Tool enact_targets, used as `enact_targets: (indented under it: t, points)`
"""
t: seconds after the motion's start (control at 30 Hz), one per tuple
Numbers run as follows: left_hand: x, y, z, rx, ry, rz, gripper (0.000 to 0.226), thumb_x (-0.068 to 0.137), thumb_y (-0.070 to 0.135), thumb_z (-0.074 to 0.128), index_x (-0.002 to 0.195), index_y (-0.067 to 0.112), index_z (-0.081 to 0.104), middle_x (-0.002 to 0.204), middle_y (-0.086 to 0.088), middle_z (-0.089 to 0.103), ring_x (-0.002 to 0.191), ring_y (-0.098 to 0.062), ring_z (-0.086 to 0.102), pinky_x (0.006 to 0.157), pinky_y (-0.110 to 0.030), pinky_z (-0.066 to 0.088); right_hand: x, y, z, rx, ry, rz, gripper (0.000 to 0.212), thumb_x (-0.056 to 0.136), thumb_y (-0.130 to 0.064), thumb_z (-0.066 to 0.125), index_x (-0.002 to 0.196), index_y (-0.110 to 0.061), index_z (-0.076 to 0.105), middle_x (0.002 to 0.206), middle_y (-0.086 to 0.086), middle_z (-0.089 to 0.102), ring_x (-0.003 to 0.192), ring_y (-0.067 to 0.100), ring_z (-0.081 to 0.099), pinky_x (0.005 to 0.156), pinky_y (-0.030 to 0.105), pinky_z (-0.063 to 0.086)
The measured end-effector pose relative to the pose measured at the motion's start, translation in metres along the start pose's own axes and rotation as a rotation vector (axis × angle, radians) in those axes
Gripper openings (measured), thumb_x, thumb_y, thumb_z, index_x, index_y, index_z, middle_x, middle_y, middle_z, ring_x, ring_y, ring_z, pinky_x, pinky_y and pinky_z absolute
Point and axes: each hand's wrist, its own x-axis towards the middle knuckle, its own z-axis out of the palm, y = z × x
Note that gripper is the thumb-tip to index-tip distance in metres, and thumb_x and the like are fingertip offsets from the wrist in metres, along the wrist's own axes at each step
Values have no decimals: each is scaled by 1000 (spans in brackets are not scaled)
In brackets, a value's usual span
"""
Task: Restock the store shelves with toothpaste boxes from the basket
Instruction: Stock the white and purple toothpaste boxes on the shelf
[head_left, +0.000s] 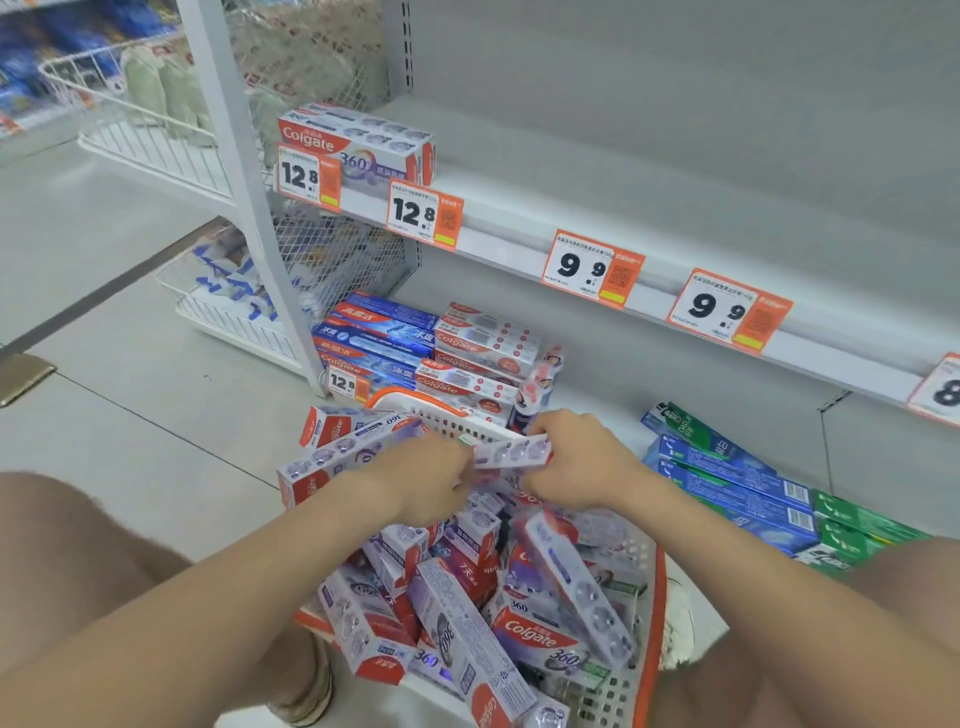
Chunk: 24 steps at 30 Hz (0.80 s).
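Left hand (431, 486) and right hand (576, 467) each grip an end of one toothpaste box (514, 451) above the basket's (655, 597) far rim.

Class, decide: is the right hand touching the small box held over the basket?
Touching. The head view shows the right hand with its fingers curled round the right end of the box, no gap between them.

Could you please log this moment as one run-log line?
step: picking stock | left hand: holds toothpaste box | right hand: holds same box | basket: full of boxes | upper shelf: Colgate box at left end
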Motion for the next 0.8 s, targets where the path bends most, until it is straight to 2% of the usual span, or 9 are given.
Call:
enact_targets:
  t: [0.07,0.1,0.17,0.23,0.3,0.4,0.5,0.63,0.8]
  points:
    - [0,8,12,70,-6,37,24,96,26,48,85,16,67,90,-6,71,83,-28,68,92,-53,57,2,1,-11,65,14,61,28,75,-31,77,93,-18,60,84,6,71,75,24,71,58,39,59]
    - [-1,17,15,95,-17,60,21,97,25,50,91,15,67,95,-8,70,86,-30,67,87,-49,58,2,1,-18,119,30,90,34,75,-32,80,97,-16,60,85,9,74,73,26,73,62,45,63]
    - [0,31,23,105,-5,169,24,102,31,55,120,18,63,119,-8,65,105,-32,63,87,-45,55,0,3,-32,273,85,142,43,73,-31,86,102,-14,59,84,12,76,68,30,76,62,51,64]
    - [1,45,33,92,16,313,44,100,40,61,139,21,54,131,-5,59,117,-29,58,93,-45,52,-4,4,-45,441,128,185,46,78,-28,87,108,-16,54,86,10,77,62,31,76,57,44,64]
    - [3,58,46,81,-29,405,55,98,45,64,146,23,49,135,-4,56,119,-28,56,96,-45,50,-9,5,-54,536,171,204,41,87,-33,81,109,-17,50,91,9,77,60,30,76,52,37,61]
    - [5,75,66,194,-215,380,62,97,42,67,152,24,43,142,-7,50,124,-35,53,103,-52,45,-14,7,-60,605,231,211,44,93,-53,71,112,-19,51,95,8,73,60,27,76,50,32,57]
    - [5,78,79,263,-253,339,64,98,35,69,153,23,39,143,-10,45,122,-41,54,109,-57,39,-17,9,-63,659,286,195,44,94,-61,64,110,-20,57,94,6,72,59,26,75,52,33,54]
    - [6,72,79,81,-190,299,61,94,26,73,149,20,45,135,-7,45,119,-31,54,96,-43,47,-20,8,-67,714,321,170,38,92,-59,68,103,-23,62,91,1,78,56,22,72,53,33,52]
    - [-2,71,77,-32,-182,281,68,83,40,82,140,23,48,125,-4,53,114,-22,51,91,-37,49,-29,8,-75,530,419,121,28,90,-55,70,97,-31,59,77,-8,75,61,13,73,61,36,58]
